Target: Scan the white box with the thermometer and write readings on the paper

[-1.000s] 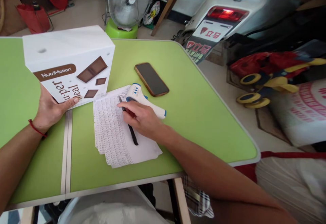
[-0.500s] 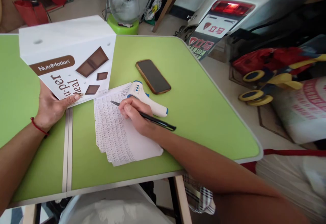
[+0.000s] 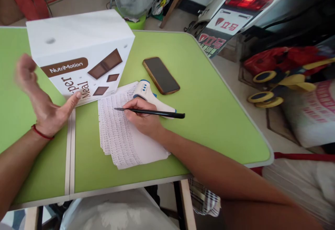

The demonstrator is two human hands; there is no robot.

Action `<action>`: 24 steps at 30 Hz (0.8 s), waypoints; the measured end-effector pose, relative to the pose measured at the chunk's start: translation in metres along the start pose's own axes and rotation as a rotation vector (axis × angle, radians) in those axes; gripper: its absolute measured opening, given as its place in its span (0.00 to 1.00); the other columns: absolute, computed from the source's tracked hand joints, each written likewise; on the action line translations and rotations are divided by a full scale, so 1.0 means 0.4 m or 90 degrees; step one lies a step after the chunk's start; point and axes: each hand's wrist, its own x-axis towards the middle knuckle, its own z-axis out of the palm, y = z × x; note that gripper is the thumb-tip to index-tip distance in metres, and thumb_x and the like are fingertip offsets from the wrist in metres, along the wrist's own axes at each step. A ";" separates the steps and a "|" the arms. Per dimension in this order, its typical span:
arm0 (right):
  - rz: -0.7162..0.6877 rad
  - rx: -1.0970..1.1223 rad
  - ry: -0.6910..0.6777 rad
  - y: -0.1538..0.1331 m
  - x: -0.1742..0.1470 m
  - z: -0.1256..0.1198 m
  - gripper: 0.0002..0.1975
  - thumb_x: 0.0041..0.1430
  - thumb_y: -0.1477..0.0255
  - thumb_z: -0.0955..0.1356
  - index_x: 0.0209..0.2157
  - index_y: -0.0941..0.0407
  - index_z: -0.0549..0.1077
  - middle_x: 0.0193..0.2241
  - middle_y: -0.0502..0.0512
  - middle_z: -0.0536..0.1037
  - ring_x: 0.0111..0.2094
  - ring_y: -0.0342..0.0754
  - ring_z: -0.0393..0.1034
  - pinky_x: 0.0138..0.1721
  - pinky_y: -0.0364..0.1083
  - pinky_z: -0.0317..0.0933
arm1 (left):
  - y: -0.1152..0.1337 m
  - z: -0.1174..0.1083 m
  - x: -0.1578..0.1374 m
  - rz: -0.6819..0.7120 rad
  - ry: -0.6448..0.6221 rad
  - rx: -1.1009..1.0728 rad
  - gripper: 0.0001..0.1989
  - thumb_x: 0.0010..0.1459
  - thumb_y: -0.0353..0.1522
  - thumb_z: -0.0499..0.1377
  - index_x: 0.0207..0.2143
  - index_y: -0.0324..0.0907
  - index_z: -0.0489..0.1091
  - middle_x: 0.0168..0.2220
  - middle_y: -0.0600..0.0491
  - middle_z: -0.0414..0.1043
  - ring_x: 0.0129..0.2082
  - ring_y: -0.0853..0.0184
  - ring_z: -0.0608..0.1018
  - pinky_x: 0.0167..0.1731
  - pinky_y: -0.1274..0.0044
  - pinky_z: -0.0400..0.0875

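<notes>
Right hand: closed around a black pen, which is held nearly level, its tip over the written sheets.
Left hand: opened, fingers spread and blurred; the thumb tip is seen at the lower edge of the white box.
Paper stack: laid on the green table, under the right hand.
Thermometer: placed just behind the right hand.
Phone: laid face up, near the thermometer.

Left hand has come off the box and opened, only its thumb near the carton's lower edge, while right hand swung the pen level over the papers.
</notes>
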 end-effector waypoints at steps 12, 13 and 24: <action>-0.029 -0.048 -0.019 -0.007 -0.005 0.008 0.03 0.50 0.72 0.65 0.27 0.55 0.70 0.21 0.46 0.70 0.21 0.39 0.59 0.24 0.42 0.55 | 0.098 0.007 -0.046 0.372 -0.371 0.032 0.11 0.66 0.27 0.51 0.46 0.39 0.71 0.53 0.48 0.73 0.41 0.62 0.82 0.30 0.74 0.80; -0.029 -0.045 -0.018 -0.006 -0.005 0.009 0.03 0.50 0.73 0.65 0.27 0.56 0.70 0.21 0.47 0.70 0.21 0.39 0.59 0.24 0.42 0.55 | 0.095 0.009 -0.048 0.369 -0.388 0.038 0.13 0.65 0.26 0.50 0.47 0.38 0.71 0.54 0.48 0.72 0.42 0.62 0.82 0.30 0.74 0.79; -0.036 -0.079 -0.035 -0.004 -0.007 0.013 0.02 0.52 0.72 0.65 0.28 0.55 0.70 0.23 0.47 0.72 0.23 0.40 0.60 0.26 0.43 0.56 | 0.087 0.013 -0.051 0.357 -0.480 0.042 0.19 0.62 0.23 0.47 0.48 0.42 0.73 0.54 0.50 0.73 0.42 0.64 0.81 0.30 0.76 0.78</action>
